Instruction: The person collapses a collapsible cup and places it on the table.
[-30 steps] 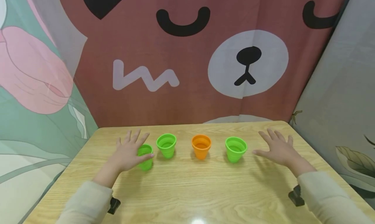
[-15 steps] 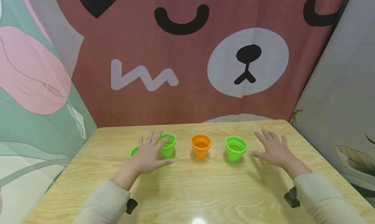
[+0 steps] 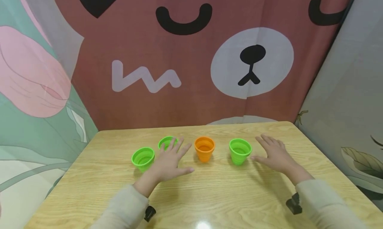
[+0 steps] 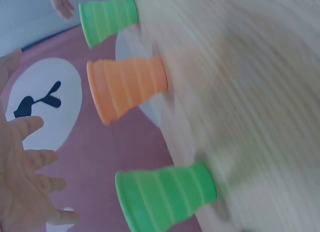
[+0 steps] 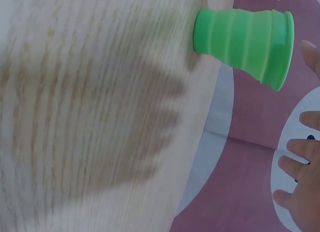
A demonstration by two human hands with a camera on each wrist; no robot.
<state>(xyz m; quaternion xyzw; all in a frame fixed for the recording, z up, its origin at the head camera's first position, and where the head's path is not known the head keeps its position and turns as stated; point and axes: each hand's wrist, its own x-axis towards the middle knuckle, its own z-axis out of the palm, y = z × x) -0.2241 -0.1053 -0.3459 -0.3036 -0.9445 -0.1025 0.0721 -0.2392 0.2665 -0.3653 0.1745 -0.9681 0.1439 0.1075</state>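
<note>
Several ribbed cups stand upright on the table in a loose row. In the head view, my left hand (image 3: 168,164) has its fingers spread over the table and holds nothing. It partly hides a green cup (image 3: 163,143) behind it, while the leftmost green cup (image 3: 143,158) is just left of it. An orange cup (image 3: 204,149) stands to the right of those fingers. Farther right is another green cup (image 3: 240,151), with my right hand (image 3: 276,155) close beside it, fingers extended, thumb towards the cup and apart from it in the right wrist view.
The wooden table (image 3: 227,199) ends at a hanging bear-print curtain (image 3: 191,109) at the back. Patterned curtains also hang at left and right. Small black devices, such as the black block (image 3: 294,204), sit under both wrists.
My left hand has moved right, from in front of the leftmost green cup to in front of the second one. The right hand has shifted slightly left. The cups stay in place.
</note>
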